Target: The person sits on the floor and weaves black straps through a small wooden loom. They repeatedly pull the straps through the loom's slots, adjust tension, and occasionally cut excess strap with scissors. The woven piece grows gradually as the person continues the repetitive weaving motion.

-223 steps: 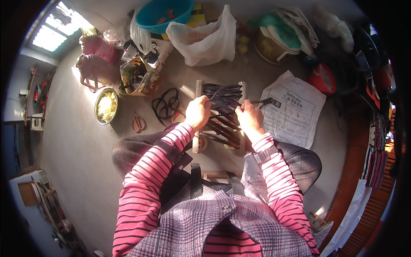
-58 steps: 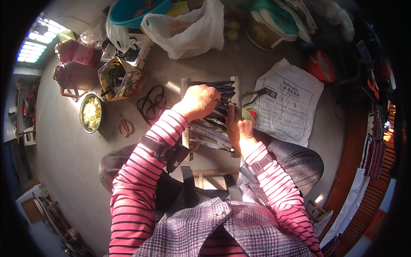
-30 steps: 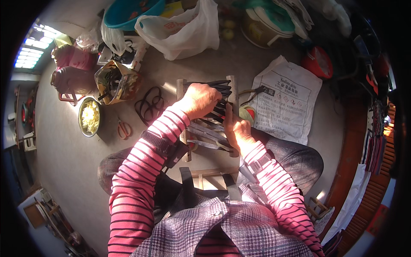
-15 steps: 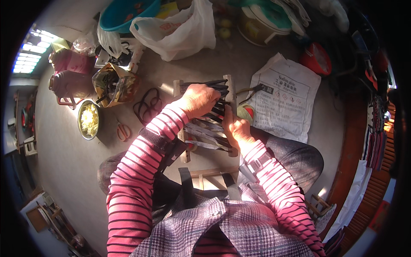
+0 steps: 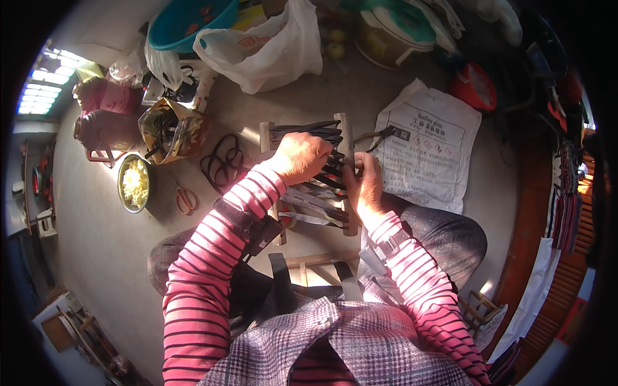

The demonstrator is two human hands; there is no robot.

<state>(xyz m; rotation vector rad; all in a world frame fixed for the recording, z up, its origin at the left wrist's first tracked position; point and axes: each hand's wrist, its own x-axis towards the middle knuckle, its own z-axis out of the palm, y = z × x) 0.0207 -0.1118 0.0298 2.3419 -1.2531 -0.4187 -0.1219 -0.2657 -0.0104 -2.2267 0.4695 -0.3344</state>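
A wooden stool frame point(image 5: 346, 132) stands between my knees, with black straps point(image 5: 308, 129) wound across it between its two side rails. Nearer to me, grey worn straps point(image 5: 310, 203) also cross the frame. My left hand point(image 5: 300, 156) is closed over the black straps, its curled fingers close to the right rail and gripping a strap. At the outer side of that rail is my right hand point(image 5: 365, 188), thumb and fingers bent together against the wood; what they pinch is hidden. A loose black strap point(image 5: 222, 161) lies in loops left of the frame.
Red-handled scissors point(image 5: 186, 200) and a bowl of pale yellow shreds point(image 5: 134, 184) are on the left floor. A printed white sack point(image 5: 430, 148) lies right, a dark tool point(image 5: 380, 136) at its edge. Beyond are a white plastic bag point(image 5: 267, 55), a teal basin point(image 5: 187, 32) and a red bowl point(image 5: 474, 88).
My right hand has shifted outward, from a finger stretched along the right rail to bent fingers at its outer side. My left hand stays on the straps, slightly lower.
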